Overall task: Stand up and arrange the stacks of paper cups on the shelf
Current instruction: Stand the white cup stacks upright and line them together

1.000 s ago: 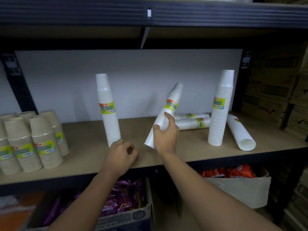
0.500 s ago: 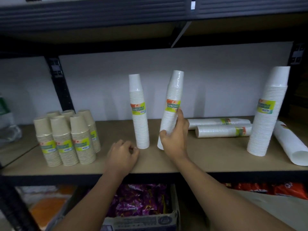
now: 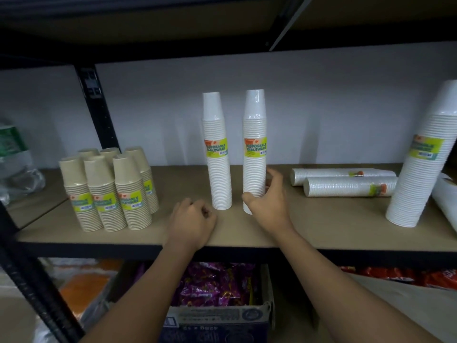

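A wooden shelf (image 3: 321, 229) on a dark metal frame is seen from above, with a white back panel (image 3: 321, 115) behind it. At the far right, a tall white cup stack (image 3: 418, 169) is stood upright, and the end of another white stack lying on its side (image 3: 445, 201) is cut off by the frame edge. Two white stacks (image 3: 346, 181) are laid flat side by side between the right-hand stack and the centre. At the centre, two upright white stacks are set just beside each other: a left stack (image 3: 217, 154) and a right stack (image 3: 254, 149), each banded with a green and orange label. A cluster of short tan cup stacks (image 3: 108, 191) is grouped at the left. The right hand (image 3: 269, 206) is held at the base of the right central stack, fingers spread and loosened around it; whether contact is made cannot be told. The left hand (image 3: 191, 221) is rested on the shelf board, fingers curled into a loose fist, holding nothing. A box of purple packets (image 3: 217, 288) is kept below.
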